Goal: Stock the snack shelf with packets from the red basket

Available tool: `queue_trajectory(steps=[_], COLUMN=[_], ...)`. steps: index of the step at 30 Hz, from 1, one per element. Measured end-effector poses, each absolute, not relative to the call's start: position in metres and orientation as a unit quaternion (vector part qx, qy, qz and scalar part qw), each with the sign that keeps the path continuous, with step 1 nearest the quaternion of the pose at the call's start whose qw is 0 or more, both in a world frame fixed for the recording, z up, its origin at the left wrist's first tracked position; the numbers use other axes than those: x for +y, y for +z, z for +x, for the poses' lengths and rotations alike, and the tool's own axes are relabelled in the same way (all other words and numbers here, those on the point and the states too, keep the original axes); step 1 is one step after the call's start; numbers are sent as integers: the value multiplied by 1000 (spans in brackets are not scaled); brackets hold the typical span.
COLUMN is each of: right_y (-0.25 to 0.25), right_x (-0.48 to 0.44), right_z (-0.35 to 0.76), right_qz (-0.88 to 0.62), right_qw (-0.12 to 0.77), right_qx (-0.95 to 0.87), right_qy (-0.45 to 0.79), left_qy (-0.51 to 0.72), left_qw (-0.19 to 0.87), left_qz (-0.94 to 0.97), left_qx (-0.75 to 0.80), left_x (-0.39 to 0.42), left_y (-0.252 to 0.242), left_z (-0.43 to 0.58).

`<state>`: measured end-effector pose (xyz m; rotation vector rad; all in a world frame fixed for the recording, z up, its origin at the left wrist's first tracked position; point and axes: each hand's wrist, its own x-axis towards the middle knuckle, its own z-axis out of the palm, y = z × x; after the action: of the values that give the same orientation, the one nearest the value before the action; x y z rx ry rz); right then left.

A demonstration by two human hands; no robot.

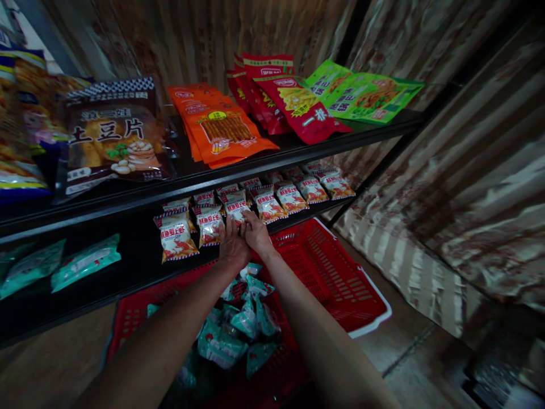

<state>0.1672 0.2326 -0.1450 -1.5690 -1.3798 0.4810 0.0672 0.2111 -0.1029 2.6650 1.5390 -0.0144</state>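
Both my hands reach to the lower black shelf point(128, 267). My left hand point(233, 243) and my right hand point(256, 232) meet side by side on a small red-and-white snack packet point(237, 211) in a row of like packets. Their fingers curl onto the packet's near edge; it looks gripped between them. Another such packet point(176, 238) lies to the left, and one more point(209, 226) right beside my left hand.
A red plastic basket point(340, 272) under my arms holds several teal packets point(238, 329). Two teal packets point(85, 261) lie on the lower shelf's left. The upper shelf carries brown point(113, 136), orange point(223, 128), red point(293, 105) and green point(361, 94) snack bags. A curtain point(468, 187) hangs at right.
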Motion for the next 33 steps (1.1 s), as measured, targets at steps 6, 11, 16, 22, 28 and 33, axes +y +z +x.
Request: queue_trajectory(steps=[6, 11, 16, 22, 28, 33], right_y=[-138, -131, -130, -135, -139, -132], right_x=[224, 212, 204, 203, 205, 200], right_z=[178, 203, 215, 207, 203, 199], right_qz=[-683, -715, -750, -744, -739, -760], right_qw=[465, 449, 406, 377, 380, 335], right_qx=[-538, -514, -494, -515, -528, -545], right_qy=[166, 152, 170, 199, 172, 119], left_qy=[25, 35, 40, 59, 59, 76], left_qw=[39, 37, 33, 23, 1, 7], left_qz=[867, 866, 869, 872, 887, 895], left_qx=[496, 497, 493, 486, 457, 439], left_x=[210, 204, 199, 189, 184, 183], left_y=[-106, -107, -109, -113, -118, -118], left_z=[65, 65, 66, 57, 33, 33])
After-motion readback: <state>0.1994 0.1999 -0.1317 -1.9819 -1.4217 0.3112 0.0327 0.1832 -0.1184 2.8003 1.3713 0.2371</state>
